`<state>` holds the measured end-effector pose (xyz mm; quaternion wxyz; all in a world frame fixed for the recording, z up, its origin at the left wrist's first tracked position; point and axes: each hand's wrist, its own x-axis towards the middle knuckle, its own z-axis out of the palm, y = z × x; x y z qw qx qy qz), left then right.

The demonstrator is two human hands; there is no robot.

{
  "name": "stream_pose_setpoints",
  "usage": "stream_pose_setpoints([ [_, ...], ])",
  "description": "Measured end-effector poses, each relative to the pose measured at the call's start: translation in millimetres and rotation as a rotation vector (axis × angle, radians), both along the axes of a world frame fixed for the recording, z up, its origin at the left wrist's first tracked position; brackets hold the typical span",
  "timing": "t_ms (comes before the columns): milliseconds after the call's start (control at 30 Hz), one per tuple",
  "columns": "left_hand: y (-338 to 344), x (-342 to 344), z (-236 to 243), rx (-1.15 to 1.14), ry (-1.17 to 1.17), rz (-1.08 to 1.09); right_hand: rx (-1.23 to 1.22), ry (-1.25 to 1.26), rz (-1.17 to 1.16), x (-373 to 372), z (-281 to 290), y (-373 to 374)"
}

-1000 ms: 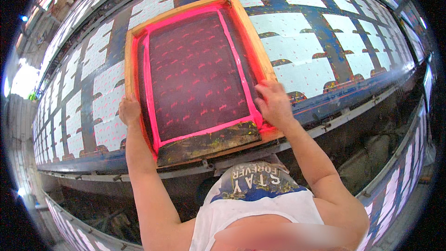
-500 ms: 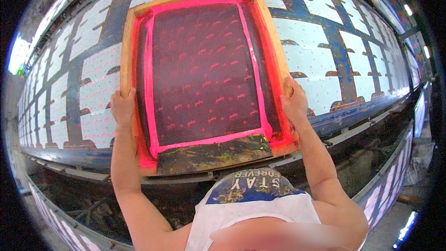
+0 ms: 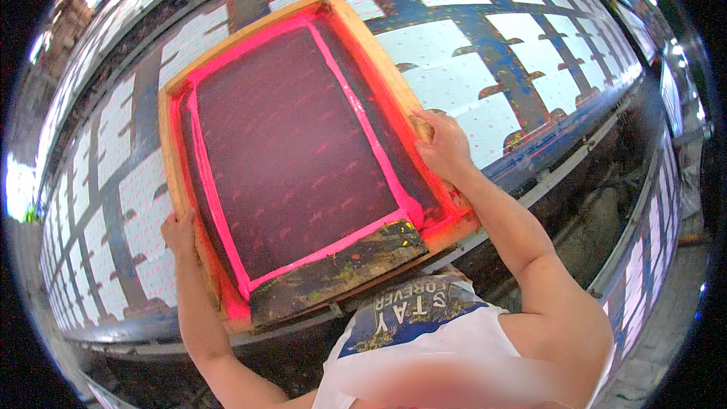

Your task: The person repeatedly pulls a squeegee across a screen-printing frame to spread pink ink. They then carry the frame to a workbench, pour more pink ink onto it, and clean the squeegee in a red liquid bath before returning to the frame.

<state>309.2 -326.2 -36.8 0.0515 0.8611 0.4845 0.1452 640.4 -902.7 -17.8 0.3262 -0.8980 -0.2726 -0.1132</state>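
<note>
- Head view: a wooden screen frame (image 3: 288,151) lies flat on the long table (image 3: 522,83), its dark mesh edged with pink tape.
- The left hand (image 3: 179,232) clamps the frame's side at 8 o'clock; the right hand (image 3: 443,144) presses on the opposite side at 3 o'clock, fingers curled over the wood.
- Judging by this, the frame is seated over one white panel; many more panels (image 3: 439,76) run off toward 1 o'clock and 10 o'clock.
- A dark squeegee (image 3: 337,273) rests inside the near end, untouched.
- The table edge passes just under the frame's near end at 6 o'clock; open room lies along the table on both sides.
</note>
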Motion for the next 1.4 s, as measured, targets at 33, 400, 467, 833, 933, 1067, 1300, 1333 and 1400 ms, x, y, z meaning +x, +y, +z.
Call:
stream_pose_setpoints([
  [33, -3, 11, 2, -0.043, -0.060, -0.009, 0.013, -0.010, 0.015, 10, 0, -6],
  [400, -201, 148, 41, -0.069, -0.229, -0.032, 0.085, -0.002, -0.059, 147, -24, -153],
  [467, -239, 175, 42, -0.108, -0.201, 0.020, 0.103, 0.015, -0.084, 170, -32, -184],
  [833, -370, 259, 12, -0.216, -0.372, -0.008, 0.145, 0.119, -0.128, 254, -62, -314],
  [933, -388, 274, 9, -0.008, -0.267, 0.012, 0.173, 0.122, -0.128, 265, -63, -331],
  [1067, -402, 285, 12, -0.152, -0.300, -0.005, 0.179, 0.104, -0.118, 273, -64, -348],
  [1300, -401, 288, 7, -0.130, -0.243, 0.025, 0.144, 0.132, -0.097, 278, -61, -354],
  [1333, -398, 288, 3, -0.128, -0.242, 0.031, 0.099, 0.115, -0.072, 276, -56, -354],
  [1400, -393, 287, -4, -0.117, -0.226, 0.023, -0.037, 0.181, -0.081, 271, -41, -354],
])
